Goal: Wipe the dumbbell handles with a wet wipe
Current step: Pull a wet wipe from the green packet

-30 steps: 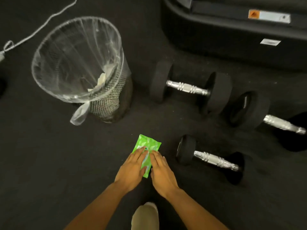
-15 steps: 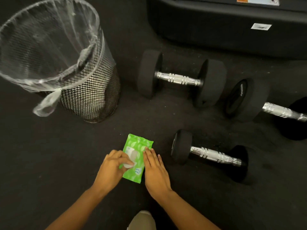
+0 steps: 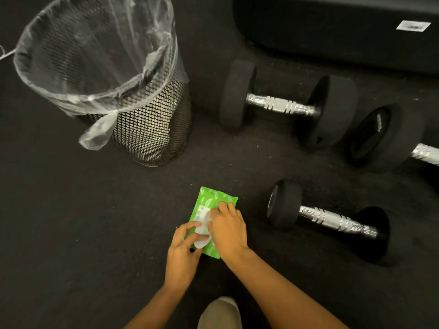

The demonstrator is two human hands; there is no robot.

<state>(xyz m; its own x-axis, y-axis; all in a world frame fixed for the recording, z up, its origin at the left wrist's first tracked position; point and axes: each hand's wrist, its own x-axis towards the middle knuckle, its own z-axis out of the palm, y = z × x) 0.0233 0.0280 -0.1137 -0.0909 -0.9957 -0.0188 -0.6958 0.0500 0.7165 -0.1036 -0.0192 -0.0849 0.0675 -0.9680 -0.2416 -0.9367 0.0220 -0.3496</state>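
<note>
Three dumbbells on dark floor: far one, right one cut off by frame edge, near one just right of hands; chrome handles bare. One green wet wipe pack flat on floor, near centre. One mesh wastebasket with clear liner, far left. Left hand curled, thumb and fingers pinching white peeled flap of pack. Right hand over pack, fingertips bent down at opening; whether pinching wipe, cannot tell.
</note>
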